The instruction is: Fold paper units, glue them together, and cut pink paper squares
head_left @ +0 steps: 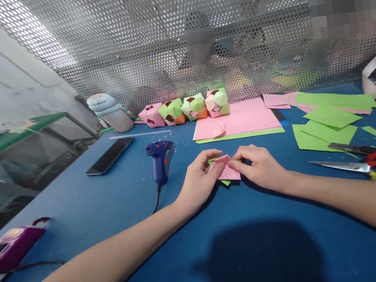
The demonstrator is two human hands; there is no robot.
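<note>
Between my two hands, low over the blue tabletop, is a small folded paper piece (229, 172), pink on top with green showing at its edges. My left hand (203, 172) pinches its left side, thumb on the pink face. At the right corner, the thumb and fingers of my right hand (256, 164) are closed on the same piece. Some of its edges are hidden behind my fingers. Just beyond lies a stack of pink sheets (240, 118) over a green one, with a small folded pink piece (219, 130) on it.
A blue glue gun (159, 162) stands left, near a phone (111, 156) and a bottle (111, 114). Folded paper balls (194, 107) line the back. Green paper pieces (328, 127), scissors (367, 166) and a cutter (351, 148) lie right. A purple power strip (11, 250) sits front left.
</note>
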